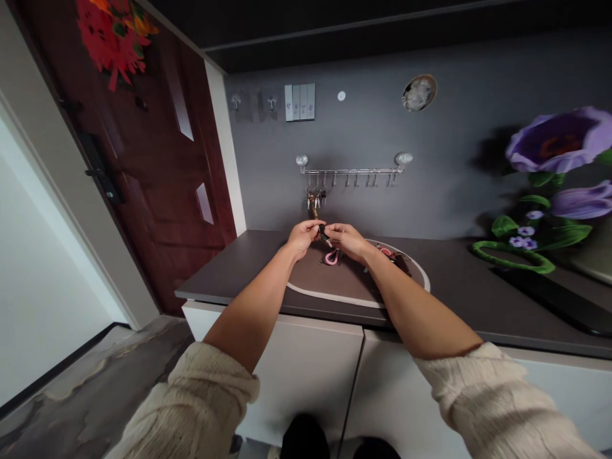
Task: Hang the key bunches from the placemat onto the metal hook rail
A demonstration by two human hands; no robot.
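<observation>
My left hand (pixel 302 238) and my right hand (pixel 345 241) meet above the far edge of an oval brown mat (pixel 335 274) with a cream rim. Both pinch a small black key fob (pixel 325 237), though my fingers hide most of it. Just below my right hand, a pink looped strap (pixel 331 257) lies on the mat. A red-and-dark bundle (pixel 392 255), too small to identify, lies on the mat's right side. A few inches above my hands, a cluster of keys (pixel 314 199) hangs from a metal hook rail (pixel 349 171).
The mat sits on a dark countertop (pixel 229 274) above white cabinets (pixel 306 370). A dark red door (pixel 162 159) stands to the left. A grey wall with a floral mural (pixel 559 143) rises behind, and a flat black panel (pixel 549 298) lies at the right.
</observation>
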